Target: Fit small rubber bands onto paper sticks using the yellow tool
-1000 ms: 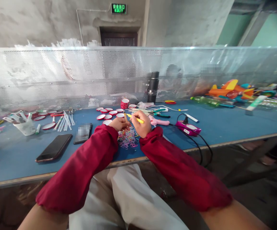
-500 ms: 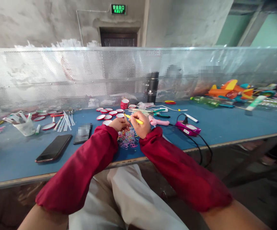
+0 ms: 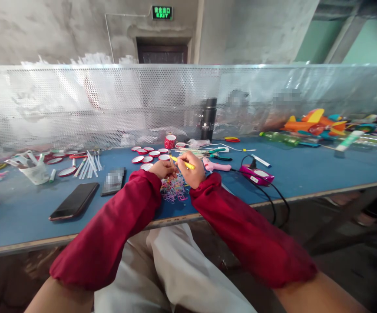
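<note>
My right hand (image 3: pixel 194 171) is closed around a yellow pen-like tool (image 3: pixel 190 166), whose tip points left toward my other hand. In the fingers of my left hand (image 3: pixel 162 168) a thin, light-brown stick (image 3: pixel 170 161) stands nearly upright, close to the tool's tip. Whether the two touch is too small to tell. Just below both hands lies a heap of small, multicoloured elastic loops (image 3: pixel 174 193) on the blue table (image 3: pixel 240 195). Several round red-and-white discs (image 3: pixel 138 159) lie beyond my left hand.
Two phones (image 3: pixel 74 202) and a white cup of markers (image 3: pixel 34 174) are at left. A black flask (image 3: pixel 208 119) stands at the back. On the right are a pink glue gun (image 3: pixel 217 166), green-handled pliers (image 3: pixel 219 155), a purple power strip (image 3: pixel 256 174) with cables and an orange toy plane (image 3: pixel 315 123).
Both hands keep almost the same pose, still holding the stick and the yellow tool. The whole view has shifted very slightly.
</note>
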### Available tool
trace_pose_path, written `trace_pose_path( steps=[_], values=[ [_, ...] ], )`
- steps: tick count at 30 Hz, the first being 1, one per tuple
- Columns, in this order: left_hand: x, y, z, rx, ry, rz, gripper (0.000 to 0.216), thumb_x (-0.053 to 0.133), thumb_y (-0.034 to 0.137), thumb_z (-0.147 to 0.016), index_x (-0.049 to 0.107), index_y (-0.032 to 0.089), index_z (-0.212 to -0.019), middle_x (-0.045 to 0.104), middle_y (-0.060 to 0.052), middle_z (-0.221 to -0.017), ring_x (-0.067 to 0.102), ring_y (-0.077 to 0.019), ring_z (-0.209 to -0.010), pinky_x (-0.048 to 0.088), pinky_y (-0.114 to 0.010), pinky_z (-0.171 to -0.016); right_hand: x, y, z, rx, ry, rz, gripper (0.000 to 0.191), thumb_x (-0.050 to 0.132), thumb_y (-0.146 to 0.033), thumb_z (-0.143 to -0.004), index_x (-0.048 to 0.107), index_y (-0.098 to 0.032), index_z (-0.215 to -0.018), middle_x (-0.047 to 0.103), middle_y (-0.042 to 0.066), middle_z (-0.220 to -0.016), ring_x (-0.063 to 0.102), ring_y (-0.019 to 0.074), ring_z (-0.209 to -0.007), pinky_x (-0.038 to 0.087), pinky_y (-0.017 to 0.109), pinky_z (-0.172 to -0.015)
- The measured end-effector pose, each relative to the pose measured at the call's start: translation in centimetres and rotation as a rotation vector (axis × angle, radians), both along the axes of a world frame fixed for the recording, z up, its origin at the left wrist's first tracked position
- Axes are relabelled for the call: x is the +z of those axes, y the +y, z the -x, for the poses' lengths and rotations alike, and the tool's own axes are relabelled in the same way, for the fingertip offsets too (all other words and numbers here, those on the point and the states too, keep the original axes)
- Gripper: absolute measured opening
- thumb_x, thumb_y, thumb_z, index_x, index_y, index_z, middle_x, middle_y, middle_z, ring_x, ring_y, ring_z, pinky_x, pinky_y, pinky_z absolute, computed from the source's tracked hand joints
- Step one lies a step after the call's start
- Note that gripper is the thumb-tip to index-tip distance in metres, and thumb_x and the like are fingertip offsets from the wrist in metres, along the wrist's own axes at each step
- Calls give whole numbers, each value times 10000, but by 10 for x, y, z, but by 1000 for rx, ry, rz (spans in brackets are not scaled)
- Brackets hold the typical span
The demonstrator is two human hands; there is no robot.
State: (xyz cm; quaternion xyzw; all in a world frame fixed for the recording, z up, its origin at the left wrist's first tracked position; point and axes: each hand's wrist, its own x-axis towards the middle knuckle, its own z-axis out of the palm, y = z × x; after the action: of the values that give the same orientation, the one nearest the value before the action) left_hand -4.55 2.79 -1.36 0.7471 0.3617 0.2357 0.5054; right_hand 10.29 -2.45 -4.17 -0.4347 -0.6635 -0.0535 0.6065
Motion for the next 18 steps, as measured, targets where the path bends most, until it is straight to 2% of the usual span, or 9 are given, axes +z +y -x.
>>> trace_pose_path(
  steps=[6,12,18],
  values=[
    [-3,5,-1,-1,-3,-3,159,728,238,-799,656,112,-732,663,-23,-628,580,-79,-525,361,-175,-476,-1,1,-1,-15,50,-31,126,530,-322,-898,553,-240,-806,666,18,-754,635,184,-721,493,304,-664],
    [-3,3,-1,-9,14,-7,227,737,275,-793,619,123,-673,663,-17,-630,560,-75,-518,370,-180,-484,-1,2,-1,12,3,-20,109,541,-318,-893,573,-240,-824,677,19,-780,641,186,-743,497,307,-674],
    [-2,3,-1,0,13,-11,172,733,258,-794,652,118,-736,663,-17,-636,581,-81,-536,368,-176,-480,0,1,-1,-4,22,-32,127,527,-320,-905,560,-238,-814,671,20,-766,639,184,-736,495,307,-674]
  ],
)
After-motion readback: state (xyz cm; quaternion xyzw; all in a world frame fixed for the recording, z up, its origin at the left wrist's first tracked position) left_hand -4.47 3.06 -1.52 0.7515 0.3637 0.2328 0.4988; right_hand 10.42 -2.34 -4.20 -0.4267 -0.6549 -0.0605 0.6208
